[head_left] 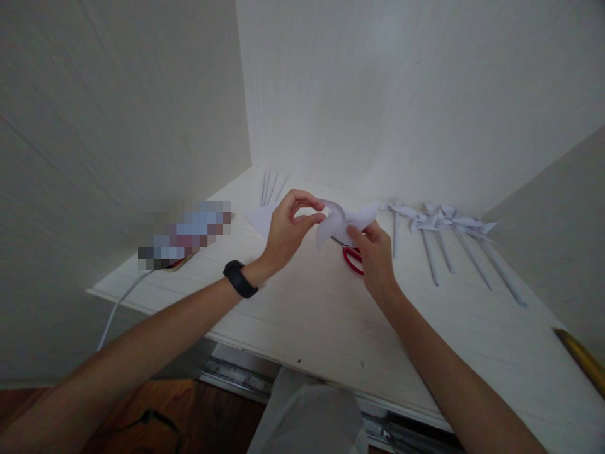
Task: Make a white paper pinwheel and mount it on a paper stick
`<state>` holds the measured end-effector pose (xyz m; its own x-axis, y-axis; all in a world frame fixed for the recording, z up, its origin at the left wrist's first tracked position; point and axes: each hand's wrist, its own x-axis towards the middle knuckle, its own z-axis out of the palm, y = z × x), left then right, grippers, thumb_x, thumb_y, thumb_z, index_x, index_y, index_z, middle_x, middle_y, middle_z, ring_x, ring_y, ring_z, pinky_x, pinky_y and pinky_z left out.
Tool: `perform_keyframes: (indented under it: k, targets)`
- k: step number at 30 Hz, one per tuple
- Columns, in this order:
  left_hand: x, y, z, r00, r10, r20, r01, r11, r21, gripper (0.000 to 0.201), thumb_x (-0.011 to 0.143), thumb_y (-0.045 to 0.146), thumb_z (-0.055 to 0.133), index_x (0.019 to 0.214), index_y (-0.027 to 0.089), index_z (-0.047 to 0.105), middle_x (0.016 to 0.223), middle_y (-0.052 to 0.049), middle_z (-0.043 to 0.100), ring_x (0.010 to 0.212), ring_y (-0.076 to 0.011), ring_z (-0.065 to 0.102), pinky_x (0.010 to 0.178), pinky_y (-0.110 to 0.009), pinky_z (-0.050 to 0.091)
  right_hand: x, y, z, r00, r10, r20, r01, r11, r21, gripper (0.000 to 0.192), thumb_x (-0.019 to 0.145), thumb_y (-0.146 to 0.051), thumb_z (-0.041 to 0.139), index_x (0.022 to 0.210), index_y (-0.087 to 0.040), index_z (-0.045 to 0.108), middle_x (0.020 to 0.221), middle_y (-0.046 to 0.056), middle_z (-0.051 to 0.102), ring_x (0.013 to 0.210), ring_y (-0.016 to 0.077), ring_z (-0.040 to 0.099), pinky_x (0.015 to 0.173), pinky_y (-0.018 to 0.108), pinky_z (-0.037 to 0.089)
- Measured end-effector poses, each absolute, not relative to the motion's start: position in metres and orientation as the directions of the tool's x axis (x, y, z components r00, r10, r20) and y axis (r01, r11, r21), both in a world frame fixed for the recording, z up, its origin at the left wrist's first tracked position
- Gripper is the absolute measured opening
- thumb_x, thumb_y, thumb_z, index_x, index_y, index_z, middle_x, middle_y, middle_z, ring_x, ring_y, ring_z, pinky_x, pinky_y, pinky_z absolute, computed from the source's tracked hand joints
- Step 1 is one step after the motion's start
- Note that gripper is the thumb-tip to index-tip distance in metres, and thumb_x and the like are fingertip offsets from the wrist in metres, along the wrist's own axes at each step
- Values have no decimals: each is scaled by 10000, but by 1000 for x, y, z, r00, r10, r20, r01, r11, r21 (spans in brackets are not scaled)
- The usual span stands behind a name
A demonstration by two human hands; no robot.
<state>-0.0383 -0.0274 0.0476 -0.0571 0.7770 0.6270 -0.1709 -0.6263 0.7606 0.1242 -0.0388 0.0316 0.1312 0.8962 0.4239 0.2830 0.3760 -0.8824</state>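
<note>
1. A white desk (331,315) carries finished paper pinwheels (442,222).
2. Above red scissors (352,258), a cut paper sheet (343,221) is held.
3. One flap is pinched by the left hand (286,230); the right hand (375,255) grips the lower edge; flaps are best curled without creasing.

Hidden & cut-off bits

Right hand (375,255) is covering most of the red scissors (352,260), only the handles showing; a blurred patch (184,234) is masking sth on the desk (302,315); a yellow stick (583,359) is running off the right edge, can't tell what it is.
</note>
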Motion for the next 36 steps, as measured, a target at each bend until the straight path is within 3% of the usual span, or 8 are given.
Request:
perform_keyframes:
  k: [5, 9, 21, 30, 36]
  targets:
    - [-39, -22, 44, 120, 896, 428, -239, -392, 888, 204, 668, 266, 706, 784, 149, 586, 794, -8, 622, 745, -101, 591, 704, -244, 476, 124, -39, 32, 139, 892, 431, 283, 381, -880, 251, 736, -358, 541, 919, -207, 621, 891, 45, 633, 837, 198, 547, 737, 359, 427]
    - [-37, -23, 43, 230, 924, 305, -235, -252, 939, 241, 638, 276, 726, 803, 140, 615, 831, -36, 652, 769, -115, 598, 724, -262, 473, 124, -37, 30, 118, 881, 458, 313, 405, -859, 232, 736, -349, 548, 913, -218, 621, 895, 42, 630, 851, 202, 546, 733, 355, 433]
    - [-38, -20, 38, 385, 900, 207, -189, -143, 972, 266, 651, 295, 715, 863, 145, 654, 864, -45, 662, 727, -102, 587, 691, -264, 454, 124, -37, 30, 86, 867, 490, 344, 436, -832, 223, 732, -322, 554, 921, -228, 624, 915, 33, 616, 860, 186, 538, 730, 328, 427]
    - [-37, -23, 42, 341, 908, 245, -57, -240, 969, 294, 648, 333, 701, 844, 122, 643, 744, -27, 632, 609, -88, 539, 536, -223, 398, 122, -38, 28, 84, 868, 490, 326, 440, -836, 257, 719, -308, 566, 958, -225, 610, 916, 30, 607, 848, 186, 533, 734, 332, 424]
    - [-36, -26, 45, 343, 879, 331, 22, -360, 933, 328, 650, 381, 705, 842, 121, 651, 758, -37, 629, 632, -94, 536, 569, -223, 421, 121, -39, 28, 61, 865, 498, 334, 452, -827, 231, 727, -278, 558, 946, -227, 609, 897, 20, 584, 847, 175, 525, 757, 329, 423]
